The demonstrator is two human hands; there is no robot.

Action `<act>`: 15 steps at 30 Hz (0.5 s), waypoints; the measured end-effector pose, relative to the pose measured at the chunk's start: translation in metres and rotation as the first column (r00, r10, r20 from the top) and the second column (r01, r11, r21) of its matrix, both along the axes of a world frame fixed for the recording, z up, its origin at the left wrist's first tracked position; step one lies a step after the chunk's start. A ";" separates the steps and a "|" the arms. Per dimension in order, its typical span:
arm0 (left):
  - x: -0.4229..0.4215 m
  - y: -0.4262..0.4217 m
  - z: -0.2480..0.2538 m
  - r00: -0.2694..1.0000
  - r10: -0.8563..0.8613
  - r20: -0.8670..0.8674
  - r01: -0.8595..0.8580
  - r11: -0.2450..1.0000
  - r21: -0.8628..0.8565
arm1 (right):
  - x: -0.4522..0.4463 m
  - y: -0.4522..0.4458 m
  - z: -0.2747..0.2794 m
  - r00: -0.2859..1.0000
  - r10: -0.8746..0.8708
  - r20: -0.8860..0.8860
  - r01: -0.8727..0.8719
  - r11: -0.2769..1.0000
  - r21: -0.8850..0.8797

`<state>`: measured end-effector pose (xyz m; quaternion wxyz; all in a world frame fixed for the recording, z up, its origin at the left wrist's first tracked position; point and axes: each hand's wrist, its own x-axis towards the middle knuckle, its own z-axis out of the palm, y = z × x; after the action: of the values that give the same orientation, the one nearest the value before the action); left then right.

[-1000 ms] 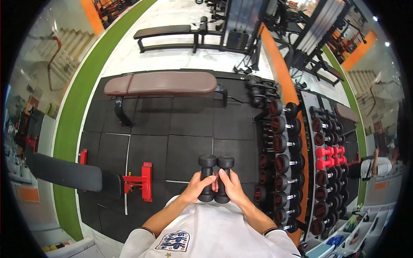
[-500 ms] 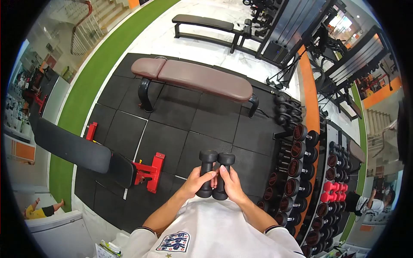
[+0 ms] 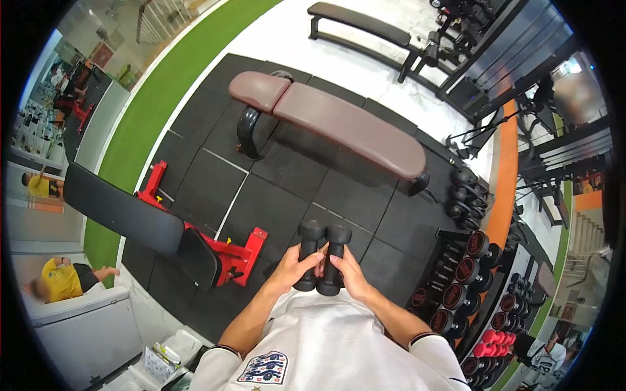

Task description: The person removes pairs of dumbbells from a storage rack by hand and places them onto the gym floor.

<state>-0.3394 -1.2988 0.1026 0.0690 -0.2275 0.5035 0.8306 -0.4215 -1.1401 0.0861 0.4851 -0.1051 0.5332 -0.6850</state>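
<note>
Two small black dumbbells are held upright side by side, close in front of my white shirt. My left hand (image 3: 293,268) is wrapped round the left dumbbell (image 3: 311,232), its thumb lying across the handle. Round the right dumbbell (image 3: 338,234), my right hand (image 3: 353,274) is closed with its thumb along the handle. The upper heads sit next to each other, and the lower heads hang just below my fingers. Some of my fingers are hidden behind the handles.
A brown padded bench (image 3: 349,127) stands ahead on black mats. To the left is a black adjustable bench (image 3: 124,208) with a red frame. Right of me stands a dumbbell rack (image 3: 456,293), with kettlebells (image 3: 468,199) beyond. A person in yellow (image 3: 65,279) is at far left.
My view has turned and shifted, so the benches and rack appear further right and tilted. Both hands still hold the dumbbells in nearly the same place before my chest.
</note>
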 end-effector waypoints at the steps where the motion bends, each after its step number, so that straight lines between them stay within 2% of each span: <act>1: -0.006 -0.009 -0.002 1.000 0.021 0.015 -0.021 1.000 -0.018 | -0.006 -0.008 -0.005 1.000 0.021 -0.001 -0.020 1.000 0.022; 4: -0.014 -0.033 -0.022 0.999 0.019 0.050 -0.018 0.999 -0.027 | -0.025 -0.032 -0.017 0.993 0.103 -0.055 -0.098 0.991 0.089; 11: -0.038 -0.097 -0.053 0.986 0.052 0.158 -0.058 0.998 0.038 | -0.048 -0.098 -0.044 0.988 0.136 0.069 -0.142 0.985 0.100; 15: -0.054 -0.152 -0.085 0.976 -0.080 0.205 0.088 0.996 -0.030 | -0.057 -0.146 -0.054 0.992 0.082 0.099 -0.099 0.979 0.177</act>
<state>-0.3931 -1.4505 0.0181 0.1508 -0.2910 0.5190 0.7894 -0.4790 -1.2864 0.0319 0.5472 -0.0530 0.5653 -0.6150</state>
